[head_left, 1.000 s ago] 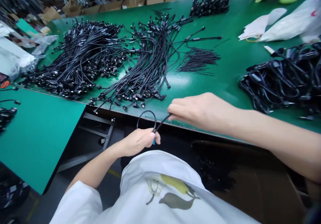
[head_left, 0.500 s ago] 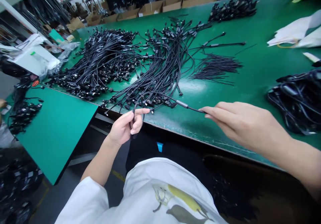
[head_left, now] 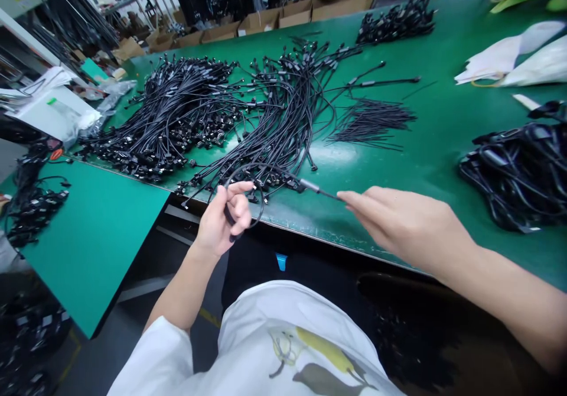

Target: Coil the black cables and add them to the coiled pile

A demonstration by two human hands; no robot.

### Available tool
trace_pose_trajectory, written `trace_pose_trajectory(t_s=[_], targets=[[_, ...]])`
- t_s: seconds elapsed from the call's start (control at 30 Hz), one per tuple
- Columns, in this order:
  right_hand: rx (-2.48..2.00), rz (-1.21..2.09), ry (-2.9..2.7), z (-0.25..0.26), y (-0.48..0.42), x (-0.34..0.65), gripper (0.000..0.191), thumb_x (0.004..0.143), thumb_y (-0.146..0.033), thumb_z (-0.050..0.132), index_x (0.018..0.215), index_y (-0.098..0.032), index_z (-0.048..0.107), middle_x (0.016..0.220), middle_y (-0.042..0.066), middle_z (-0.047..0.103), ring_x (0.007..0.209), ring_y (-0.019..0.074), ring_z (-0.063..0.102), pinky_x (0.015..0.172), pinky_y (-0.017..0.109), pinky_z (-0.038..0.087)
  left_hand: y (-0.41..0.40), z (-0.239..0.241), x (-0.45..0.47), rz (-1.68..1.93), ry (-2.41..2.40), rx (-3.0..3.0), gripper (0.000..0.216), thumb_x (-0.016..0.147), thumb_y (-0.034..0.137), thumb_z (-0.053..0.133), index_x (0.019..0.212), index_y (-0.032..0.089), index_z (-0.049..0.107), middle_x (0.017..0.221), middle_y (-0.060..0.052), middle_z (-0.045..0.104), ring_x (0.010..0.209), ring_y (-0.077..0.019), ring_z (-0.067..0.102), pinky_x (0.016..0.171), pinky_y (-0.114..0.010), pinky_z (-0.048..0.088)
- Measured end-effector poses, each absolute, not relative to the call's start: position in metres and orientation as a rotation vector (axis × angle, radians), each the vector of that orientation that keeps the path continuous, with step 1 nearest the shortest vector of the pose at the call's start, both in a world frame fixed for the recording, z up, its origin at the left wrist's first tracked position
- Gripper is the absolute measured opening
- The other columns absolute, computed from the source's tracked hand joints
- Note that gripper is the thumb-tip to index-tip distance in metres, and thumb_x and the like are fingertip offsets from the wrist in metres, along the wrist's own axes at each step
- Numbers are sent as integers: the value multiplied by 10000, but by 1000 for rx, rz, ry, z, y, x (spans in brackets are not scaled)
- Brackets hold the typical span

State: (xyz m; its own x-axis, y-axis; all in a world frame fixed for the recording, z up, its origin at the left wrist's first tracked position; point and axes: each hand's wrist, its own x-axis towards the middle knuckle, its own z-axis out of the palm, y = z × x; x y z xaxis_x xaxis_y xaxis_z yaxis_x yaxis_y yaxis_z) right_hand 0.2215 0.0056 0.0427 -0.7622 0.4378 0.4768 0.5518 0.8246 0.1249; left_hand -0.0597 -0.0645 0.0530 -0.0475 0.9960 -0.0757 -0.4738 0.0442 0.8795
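Note:
One black cable (head_left: pixel 310 186) runs between my two hands, above the near edge of the green table. My left hand (head_left: pixel 225 218) is closed around its looped end, fingers curled, with a black piece poking out below them. My right hand (head_left: pixel 398 218) pinches the other end, just right of a grey sleeve on the cable; the fingers hide that tip. Right behind the cable lies a loose pile of similar black cables (head_left: pixel 287 112), with connectors on their ends.
Another large cable pile (head_left: pixel 177 112) covers the left of the table. Thin black ties (head_left: pixel 372 121) lie right of centre. Bundled cables (head_left: pixel 518 171) rest at the right edge, another bundle (head_left: pixel 396 20) at the back. White sheets (head_left: pixel 514 56) lie far right; cardboard boxes (head_left: pixel 261 20) stand behind.
My right hand has moved slightly left, bringing the hands a little closer. The cable now makes a wider loop round my left fingers. The view has shifted slightly.

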Motion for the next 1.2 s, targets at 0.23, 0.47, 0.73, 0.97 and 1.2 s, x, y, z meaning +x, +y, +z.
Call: trace_pose_trajectory(t_s=[0.23, 0.47, 0.73, 0.97, 1.2], targets=[[-473, 409, -2684, 58, -18, 194, 269, 979, -220, 391, 892, -176, 642, 733, 20, 618, 611, 120, 552, 579, 259, 373, -67, 34, -18, 919, 1131, 1665, 389, 922, 509, 492, 905, 194, 718, 818, -82, 680, 854, -211, 622, 843, -340, 461], [-823, 1289, -1936, 28, 6, 167, 432, 881, -585, 531, 1032, -184, 584, 978, 57, 631, 858, 169, 603, 753, 289, 476, -66, 31, -14, 1025, 698, 952, 473, 861, 621, 534, 692, 179, 533, 437, 116, 219, 356, -54, 197, 477, -250, 373], [-864, 1641, -1078, 7, -11, 131, 396, 888, -558, 554, 746, -193, 499, 594, -59, 353, 521, 77, 383, 526, 217, 355, -58, 6, 19, 1418, 930, 700, 550, 844, 694, 458, 647, 181, 488, 650, -2, 484, 665, -142, 515, 718, -309, 458], [-687, 2112, -954, 0, -11, 139, 470, 799, -581, 655, 684, -184, 432, 721, -22, 416, 664, 97, 435, 683, 267, 459, -48, 12, -1, 1352, 762, 280, 477, 932, 560, 426, 639, 184, 402, 583, 47, 291, 496, -87, 306, 483, -202, 326], [-752, 1926, -997, -5, -18, 131, 560, 796, -659, 616, 631, -199, 342, 562, -72, 260, 489, 68, 252, 459, 216, 304, -62, 1, 6, 1149, 717, 375, 570, 914, 650, 359, 639, 171, 499, 550, 21, 405, 585, -124, 489, 725, -288, 467]])
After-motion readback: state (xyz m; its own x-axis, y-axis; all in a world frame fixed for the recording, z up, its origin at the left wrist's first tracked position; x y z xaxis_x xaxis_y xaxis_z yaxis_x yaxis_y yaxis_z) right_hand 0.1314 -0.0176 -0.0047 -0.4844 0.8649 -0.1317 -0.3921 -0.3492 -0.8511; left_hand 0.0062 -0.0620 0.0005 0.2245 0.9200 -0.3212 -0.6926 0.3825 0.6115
